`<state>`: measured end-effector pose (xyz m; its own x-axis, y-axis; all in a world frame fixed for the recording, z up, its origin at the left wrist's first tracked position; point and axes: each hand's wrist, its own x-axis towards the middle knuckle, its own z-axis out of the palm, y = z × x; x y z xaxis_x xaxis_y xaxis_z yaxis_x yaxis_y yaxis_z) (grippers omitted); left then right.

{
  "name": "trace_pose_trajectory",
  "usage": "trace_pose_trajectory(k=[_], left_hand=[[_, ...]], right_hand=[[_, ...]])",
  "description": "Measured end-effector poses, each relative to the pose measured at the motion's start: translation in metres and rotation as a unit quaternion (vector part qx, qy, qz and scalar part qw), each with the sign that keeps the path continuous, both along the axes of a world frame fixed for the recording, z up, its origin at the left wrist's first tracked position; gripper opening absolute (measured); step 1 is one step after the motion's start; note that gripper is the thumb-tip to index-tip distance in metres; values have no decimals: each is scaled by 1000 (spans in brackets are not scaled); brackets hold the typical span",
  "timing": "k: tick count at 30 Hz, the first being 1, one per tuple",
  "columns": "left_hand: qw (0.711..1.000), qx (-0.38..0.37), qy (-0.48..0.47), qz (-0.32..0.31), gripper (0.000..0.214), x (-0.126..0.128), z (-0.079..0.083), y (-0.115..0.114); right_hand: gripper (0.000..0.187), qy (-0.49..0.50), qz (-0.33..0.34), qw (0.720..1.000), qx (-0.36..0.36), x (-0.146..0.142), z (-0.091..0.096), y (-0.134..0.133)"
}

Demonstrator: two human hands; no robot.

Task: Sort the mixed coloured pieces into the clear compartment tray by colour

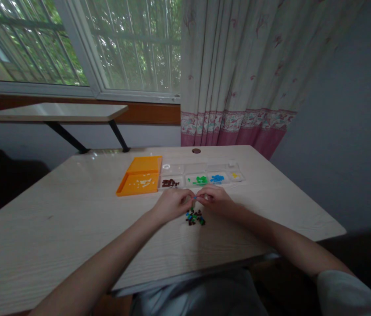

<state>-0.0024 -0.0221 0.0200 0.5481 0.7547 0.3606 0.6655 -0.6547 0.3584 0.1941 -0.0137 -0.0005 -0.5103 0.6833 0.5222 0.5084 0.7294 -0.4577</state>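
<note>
My left hand (pixel 173 203) and my right hand (pixel 216 199) meet fingertip to fingertip above the table. Between their pinched thumbs and fingers is a small blue piece (pixel 195 198), touched from both sides; its exact shape is too small to make out. Just below the hands lies a loose pile of tiny green, blue and dark brown pieces (pixel 194 217). Behind them, clear plastic compartments hold dark brown pieces (pixel 170 183), green pieces (pixel 201 180), blue pieces (pixel 217 178) and a few yellow pieces (pixel 235 175).
An orange case (pixel 133 191) lies open at the left of the clear tray (pixel 195 168), with small white pieces (pixel 144 182) inside. A raised shelf (pixel 57 113) on black legs stands at the back left of the wooden table (pixel 83 219). A curtain (pixel 234 79) hangs behind.
</note>
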Motion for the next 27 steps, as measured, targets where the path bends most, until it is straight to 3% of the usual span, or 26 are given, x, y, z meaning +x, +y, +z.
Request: trace_pose_trajectory(k=[8, 14, 27], left_hand=[[996, -60, 39, -51, 21, -7, 8, 3], [978, -112, 88, -152, 16, -21, 5, 15], [972, -106, 97, -185, 18, -17, 8, 11]], right_hand=[[13, 14, 3, 998, 66, 2, 3, -2], [13, 115, -74, 984, 111, 12, 15, 1], [14, 151, -122, 975, 112, 20, 18, 6]])
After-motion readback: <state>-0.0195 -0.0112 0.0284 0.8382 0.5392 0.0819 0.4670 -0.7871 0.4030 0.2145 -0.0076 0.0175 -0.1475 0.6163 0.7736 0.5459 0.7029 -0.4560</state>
